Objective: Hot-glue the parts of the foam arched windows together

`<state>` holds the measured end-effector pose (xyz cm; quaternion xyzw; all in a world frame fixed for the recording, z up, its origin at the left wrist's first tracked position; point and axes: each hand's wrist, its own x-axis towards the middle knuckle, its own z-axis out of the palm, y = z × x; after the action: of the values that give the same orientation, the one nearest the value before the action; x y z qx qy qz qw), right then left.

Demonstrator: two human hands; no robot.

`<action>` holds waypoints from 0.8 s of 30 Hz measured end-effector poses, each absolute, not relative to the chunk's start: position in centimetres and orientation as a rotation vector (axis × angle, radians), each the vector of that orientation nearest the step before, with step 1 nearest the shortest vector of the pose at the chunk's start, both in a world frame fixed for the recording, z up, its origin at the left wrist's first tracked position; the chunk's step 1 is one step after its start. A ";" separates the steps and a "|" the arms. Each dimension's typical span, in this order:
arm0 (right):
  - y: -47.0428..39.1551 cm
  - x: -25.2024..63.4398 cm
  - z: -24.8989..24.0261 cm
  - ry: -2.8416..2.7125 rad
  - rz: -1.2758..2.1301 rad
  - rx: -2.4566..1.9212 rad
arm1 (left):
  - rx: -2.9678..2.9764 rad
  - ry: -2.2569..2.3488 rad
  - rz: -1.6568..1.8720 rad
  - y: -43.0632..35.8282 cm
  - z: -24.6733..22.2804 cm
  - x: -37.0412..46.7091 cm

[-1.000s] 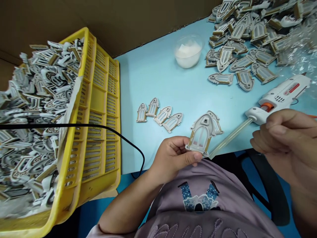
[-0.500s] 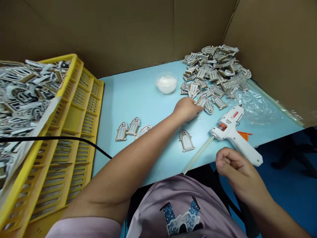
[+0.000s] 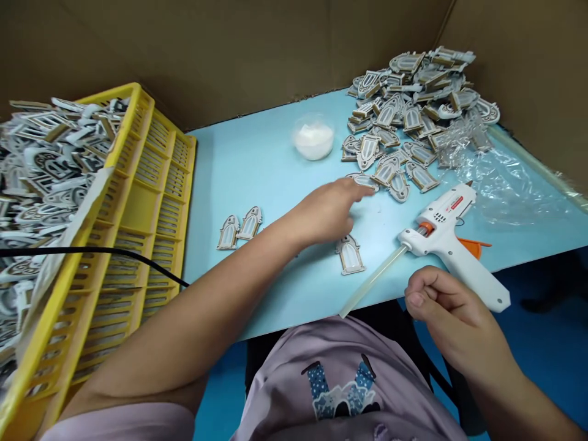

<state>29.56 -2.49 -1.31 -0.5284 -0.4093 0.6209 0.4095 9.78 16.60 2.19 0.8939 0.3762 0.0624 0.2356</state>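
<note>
Head view, remote check. I have the left grip [image 3: 327, 212] reaching out over the blue table [image 3: 252, 153], index finger out, thumb hanging apart from it: spread, nothing visibly pinched. The window-shaped piece [image 3: 362, 179] lies flat just beyond that index fingertip, at the near edge of the heap of pieces [image 3: 404, 110]. I can't tell contact from a tiny gap here. Its long axis runs roughly left to right, close to in line with the finger. Left is clearly the nearer hand.

Right grip [image 3: 452, 315] is curled, thumb pressed to the fingers, nothing visible inside; it's just beside the glue gun [image 3: 452, 236].

Materials: pieces look grey-white, arched, with pale panes and brown edges, probably layered board. Another loose piece [image 3: 351, 256] sits on the near side of the left hand. Gun is smooth white plastic, with a translucent glue stick [image 3: 374, 280] out the back. Crinkly clear film [image 3: 500, 184] right of the heap, clear round bowl [image 3: 316, 155] with white contents, slatted yellow crate [image 3: 139, 211] at left full of similar parts.
</note>
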 end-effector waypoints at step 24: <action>-2.8 26.9 -1.1 -1.003 1.722 -1.222 | 2.490 0.827 0.382 7.5 6.1 2.0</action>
<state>26.93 -2.84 -1.10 -0.4811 -0.3947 0.6780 0.3911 1.98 7.46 6.06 0.9110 0.3026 0.1398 0.2428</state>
